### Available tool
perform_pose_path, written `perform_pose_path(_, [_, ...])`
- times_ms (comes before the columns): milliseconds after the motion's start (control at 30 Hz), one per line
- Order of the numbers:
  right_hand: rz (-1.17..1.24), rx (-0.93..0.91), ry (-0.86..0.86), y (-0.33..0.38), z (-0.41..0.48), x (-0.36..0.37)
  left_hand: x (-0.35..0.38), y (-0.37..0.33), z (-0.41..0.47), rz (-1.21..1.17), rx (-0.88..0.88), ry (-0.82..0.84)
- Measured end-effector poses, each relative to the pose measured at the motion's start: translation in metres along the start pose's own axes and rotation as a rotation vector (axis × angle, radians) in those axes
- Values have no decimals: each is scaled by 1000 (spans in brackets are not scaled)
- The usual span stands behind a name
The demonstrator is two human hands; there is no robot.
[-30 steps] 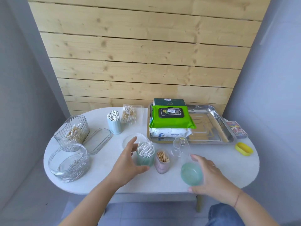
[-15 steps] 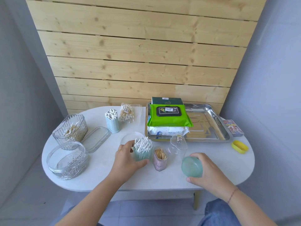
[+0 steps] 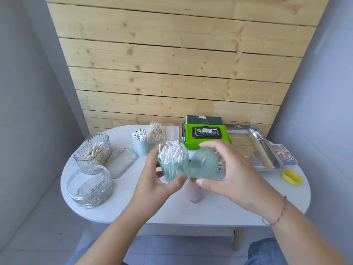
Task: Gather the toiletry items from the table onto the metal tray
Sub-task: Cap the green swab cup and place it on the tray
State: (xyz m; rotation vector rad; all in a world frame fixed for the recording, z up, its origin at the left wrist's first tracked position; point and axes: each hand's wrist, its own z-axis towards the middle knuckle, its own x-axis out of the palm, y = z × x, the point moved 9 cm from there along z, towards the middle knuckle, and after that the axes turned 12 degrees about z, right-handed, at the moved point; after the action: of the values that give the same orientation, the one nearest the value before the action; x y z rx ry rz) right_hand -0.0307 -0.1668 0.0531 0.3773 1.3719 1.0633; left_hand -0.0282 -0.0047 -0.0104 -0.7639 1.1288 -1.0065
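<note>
My left hand (image 3: 156, 180) grips a green translucent cup of white cotton swabs (image 3: 172, 161), lifted above the table. My right hand (image 3: 229, 175) holds the cup's green translucent lid (image 3: 204, 163) right beside the cup's rim, tilted toward it. Below the two hands stands a pink toothpick jar (image 3: 194, 194), partly hidden. The metal tray (image 3: 267, 148) lies at the back right and carries a green wet-wipes pack (image 3: 206, 136) on a dark green box (image 3: 204, 119).
On the white table (image 3: 238, 205) stand a blue swab holder (image 3: 140, 140), a bag of wooden swabs (image 3: 157, 131), a clear ribbed box (image 3: 93, 150) with its lid (image 3: 122, 162) beside it, a round paperclip box (image 3: 89, 186), a yellow case (image 3: 292, 177) and a card pack (image 3: 284, 152).
Both hands have risen off the table. The left lifted the swab cup, the right brought the green lid up and leftward until it sits against the cup.
</note>
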Motion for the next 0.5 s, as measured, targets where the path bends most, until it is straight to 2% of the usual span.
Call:
perform_pose_path(133, [32,-8,77,10,4,9,1,-8,-3,142,58,14])
perform_pose_path(233, [80,-19,52,15,8,11,9,-7,-4,241,58,46])
perform_pose_path(333, [39,-34,23,19,13,10,16,-10,-5,297,73,56])
perform_pose_path(500, [-57,-33,73,23,18,13,19,-16,-5,328,89,39])
